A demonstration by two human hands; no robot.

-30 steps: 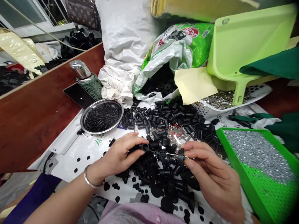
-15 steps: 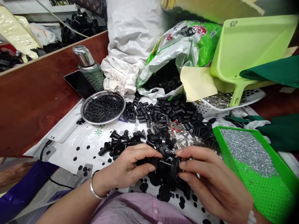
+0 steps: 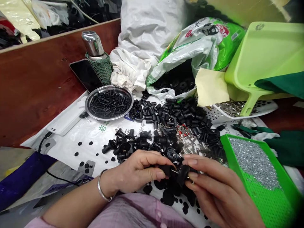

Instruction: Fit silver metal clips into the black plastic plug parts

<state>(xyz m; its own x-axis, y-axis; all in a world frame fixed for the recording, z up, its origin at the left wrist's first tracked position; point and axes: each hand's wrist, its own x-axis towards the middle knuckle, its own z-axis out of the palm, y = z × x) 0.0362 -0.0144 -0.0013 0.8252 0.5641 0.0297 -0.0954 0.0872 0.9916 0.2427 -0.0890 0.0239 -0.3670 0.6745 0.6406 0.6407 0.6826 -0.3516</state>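
Left hand [image 3: 135, 172] pinches black plastic tube [image 3: 166, 170]. Right hand [image 3: 220, 188], alongside, grips black plastic disc [image 3: 182, 176], slim metal rod [image 3: 175, 171] apparently between.

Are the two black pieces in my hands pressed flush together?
No, a thin metal rod shows in the gap between the black piece in your left hand and the black disc-like piece in your right hand.

A dark-screened phone [image 3: 83, 73] sits beside a green-netted flask [image 3: 99, 66].
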